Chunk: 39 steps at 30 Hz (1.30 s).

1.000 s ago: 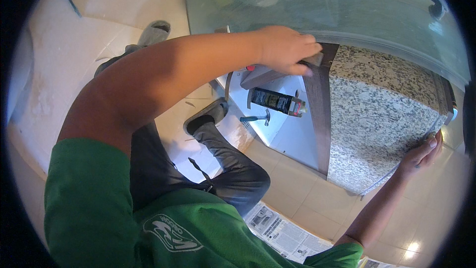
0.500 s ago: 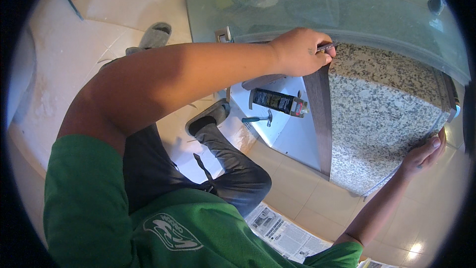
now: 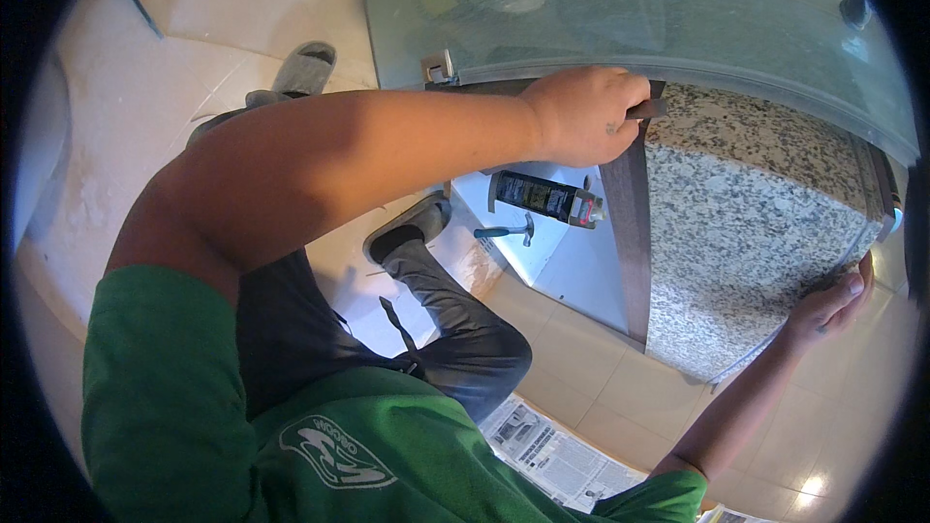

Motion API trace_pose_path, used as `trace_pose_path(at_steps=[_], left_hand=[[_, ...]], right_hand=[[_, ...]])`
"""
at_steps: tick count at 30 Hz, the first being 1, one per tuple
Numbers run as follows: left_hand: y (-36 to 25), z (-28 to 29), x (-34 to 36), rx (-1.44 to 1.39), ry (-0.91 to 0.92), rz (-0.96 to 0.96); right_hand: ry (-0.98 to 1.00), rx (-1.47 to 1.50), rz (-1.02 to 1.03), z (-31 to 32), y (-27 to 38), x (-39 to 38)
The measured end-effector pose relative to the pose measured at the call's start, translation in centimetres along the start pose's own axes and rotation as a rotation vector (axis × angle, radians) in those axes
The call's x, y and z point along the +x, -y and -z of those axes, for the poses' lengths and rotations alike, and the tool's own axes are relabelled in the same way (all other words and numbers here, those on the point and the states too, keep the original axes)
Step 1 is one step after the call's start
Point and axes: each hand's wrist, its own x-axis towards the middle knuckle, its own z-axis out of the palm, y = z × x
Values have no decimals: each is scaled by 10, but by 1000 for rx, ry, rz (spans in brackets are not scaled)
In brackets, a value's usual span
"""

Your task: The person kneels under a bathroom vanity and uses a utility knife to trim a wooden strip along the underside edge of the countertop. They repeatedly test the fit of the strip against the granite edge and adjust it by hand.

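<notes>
My left hand [image 3: 586,116] is closed on a dark flat strip [image 3: 651,110] whose end sticks out past the fingers. It is over the far corner where a dark brown panel edge [image 3: 632,242] meets a speckled granite block [image 3: 736,242]. My right hand [image 3: 828,307] holds the block's right edge, thumb on the near face, other fingers mostly hidden behind. Left of the brown edge, a dark rectangular can [image 3: 536,196] with a pale cap lies on its side on a white surface. A small hammer [image 3: 504,231] with a teal handle is just below it.
A large glass pane [image 3: 620,15] stands along the far side, with a metal fitting [image 3: 438,68] at its lower left. Newspaper [image 3: 552,455] lies on the tiled floor [image 3: 581,349] near my body. A grey slipper [image 3: 308,68] is at the far left.
My left hand has shifted slightly and turned, and the dark strip now shows its broader flat side. My right hand stays on the granite edge.
</notes>
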Motion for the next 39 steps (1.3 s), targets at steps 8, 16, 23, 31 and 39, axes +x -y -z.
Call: trace_pose_path(at_steps=[8, 16, 23, 31, 39], left_hand=[[3, -6, 7, -2, -33, 8], [-14, -16, -18, -107, -124, 202], [-9, -13, -7, -141, -175, 218], [0, -9, -3, -86, -140, 97], [3, -18, 17, 17, -249, 121]], right_hand=[[16, -23, 36, 3, -1, 3], [14, -52, 47, 2, 1, 5], [2, 36, -19, 0, 3, 3], [16, 10, -14, 1, 4, 4], [13, 74, -39, -2, 4, 4]])
